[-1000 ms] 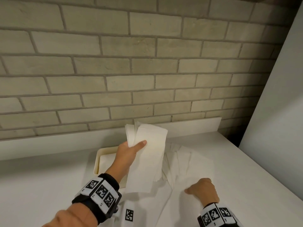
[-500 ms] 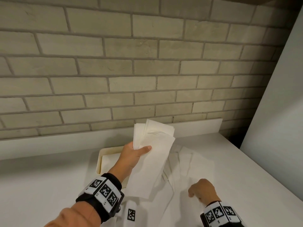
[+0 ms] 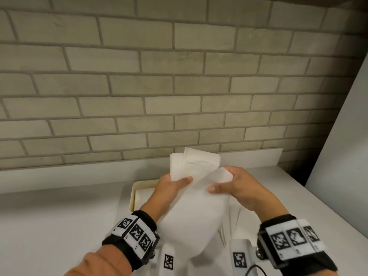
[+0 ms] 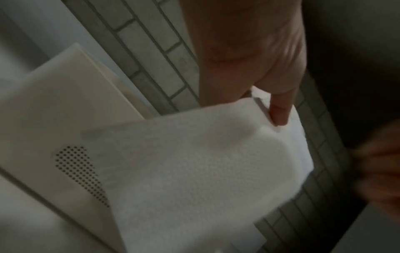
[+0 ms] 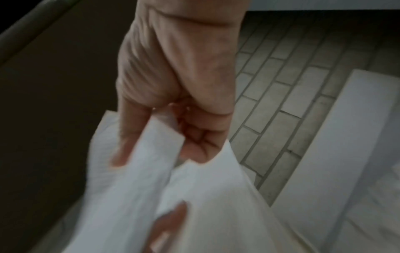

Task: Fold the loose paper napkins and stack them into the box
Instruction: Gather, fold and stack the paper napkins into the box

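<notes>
I hold a bunch of white paper napkins (image 3: 195,188) up in front of me over the counter. My left hand (image 3: 171,186) grips their left edge, thumb on the front sheet (image 4: 194,171). My right hand (image 3: 237,186) pinches the right corner of the front napkin (image 5: 164,154), thumb in front, fingers curled behind. The cream box (image 3: 139,188) sits below and left of the napkins, its perforated wall (image 4: 80,172) showing in the left wrist view. More loose napkins (image 3: 235,220) lie flat on the counter under my right forearm.
A white counter (image 3: 59,216) runs along a brick wall (image 3: 179,86) with a low white upstand (image 3: 258,156). A white panel (image 3: 342,146) closes the right side. Tagged white strips (image 3: 168,260) lie at the near edge between my wrists.
My right hand has lifted off the napkins on the counter and taken hold of the right corner of the front napkin. The left hand holds the bunch slightly lower and more to the right.
</notes>
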